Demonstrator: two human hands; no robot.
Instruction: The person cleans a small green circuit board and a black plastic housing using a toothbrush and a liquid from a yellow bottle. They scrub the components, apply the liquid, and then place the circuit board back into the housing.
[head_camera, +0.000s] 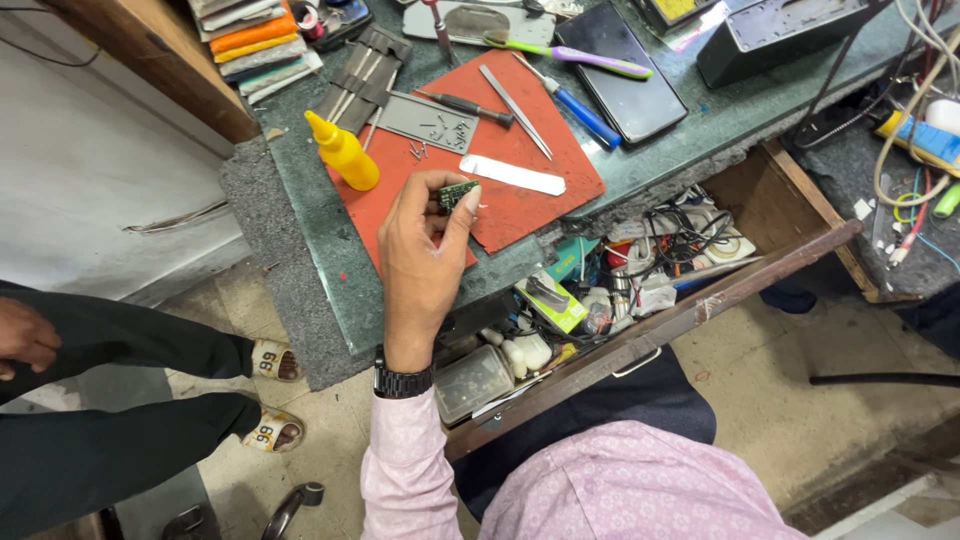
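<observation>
one yellow squeeze bottle (343, 152) is standing on one red mat (520, 205). two screwdrivers are lying there, one dark (465, 105) and one blue (580, 108); one pair of tweezers (514, 97), one white strip (512, 175), one dark phone (620, 70) and one open drawer (700, 300) are showing.

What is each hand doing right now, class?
Left hand: fingers closed on a small green circuit board, raised over the red mat.
Right hand: not in view.
</observation>
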